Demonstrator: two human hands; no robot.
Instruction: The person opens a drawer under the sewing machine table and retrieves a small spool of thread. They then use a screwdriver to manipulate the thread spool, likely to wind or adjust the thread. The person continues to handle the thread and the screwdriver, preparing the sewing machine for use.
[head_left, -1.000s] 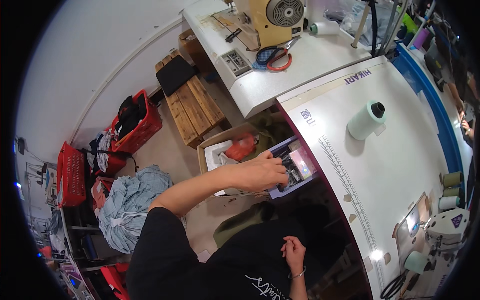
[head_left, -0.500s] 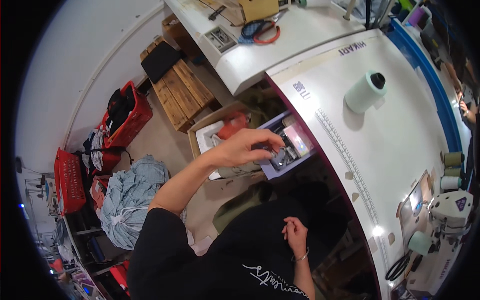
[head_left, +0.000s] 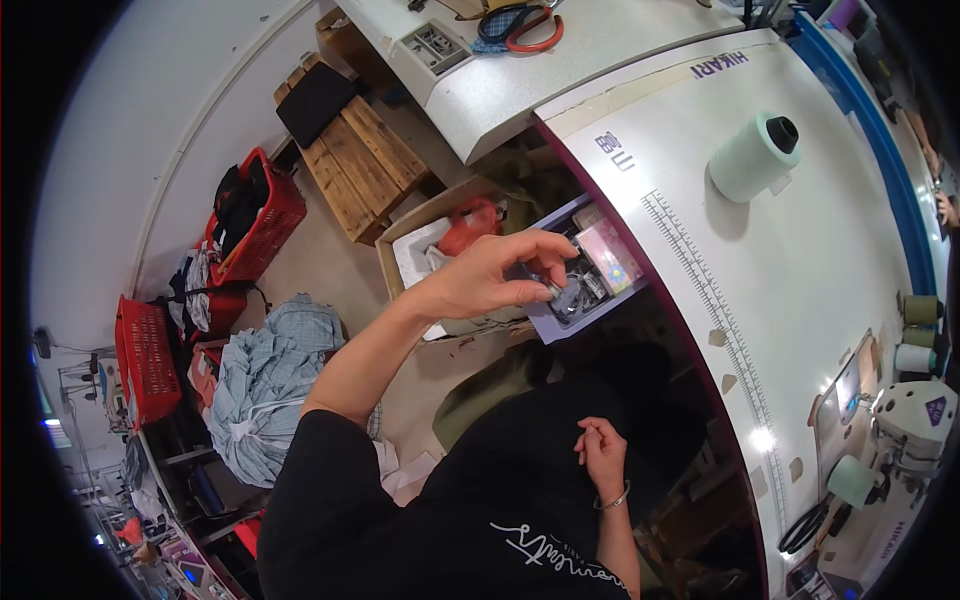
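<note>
My left hand [head_left: 495, 278] reaches out to an open purple drawer [head_left: 545, 325] under the left edge of the white sewing table [head_left: 800, 290]. Its thumb and fingertips are pinched on a small grey part [head_left: 565, 298] among several small items in the drawer. A pink clear box [head_left: 612, 256] lies in the drawer just beyond the fingers. My right hand [head_left: 600, 455] rests in my lap on my black top with its fingers curled, a bracelet on the wrist, holding nothing.
A pale green thread cone [head_left: 755, 160] stands on the table by a printed ruler strip [head_left: 715, 300]. A cardboard box [head_left: 425, 245] with a red bag sits beside the drawer. On the floor are a wooden pallet [head_left: 360, 165], red baskets [head_left: 255, 215] and bundled checked cloth [head_left: 265, 380]. A sewing machine [head_left: 920, 420] stands at the lower right.
My left hand stays in the drawer and its fingers have drawn together on a small part. My right hand has not moved in my lap.
</note>
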